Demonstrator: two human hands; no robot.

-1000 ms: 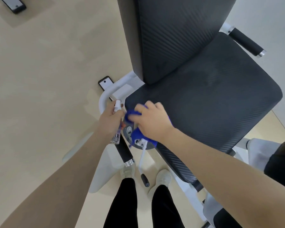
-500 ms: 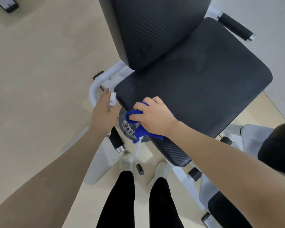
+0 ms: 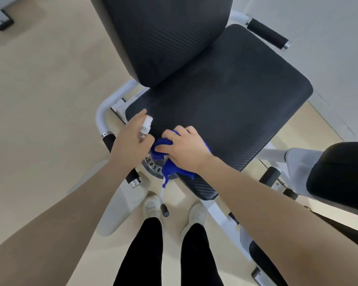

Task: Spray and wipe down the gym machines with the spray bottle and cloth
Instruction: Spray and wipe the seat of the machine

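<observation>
Fingers of the right hand curled down, bunching the blue cloth and pressing it onto the front left corner of the seat pad. Ring on one of them. Cloth soft and crumpled, one tail hanging off the pad edge over the round metal adjuster disc with its ring of holes. Left hand wrapped round the spray bottle, white nozzle poking out on top and aimed toward the seat, forefinger stretched up beside it; body of the bottle mostly hidden in the palm. Bottle and cloth close together at that same corner.

Looked like mid-job on this machine: wiping under way at the corner, no telling from here how much of the pad already done. Backrest, far side of the seat and both handles judged still to do, plus any other machines.

Pad and backrest black, vinyl-like, fine woven carbon pattern, rounded edges, slight sheen. Frame white painted tube, curved. Handle black foam-look grip with chrome end cap. Floor pale, smooth, beige.
</observation>
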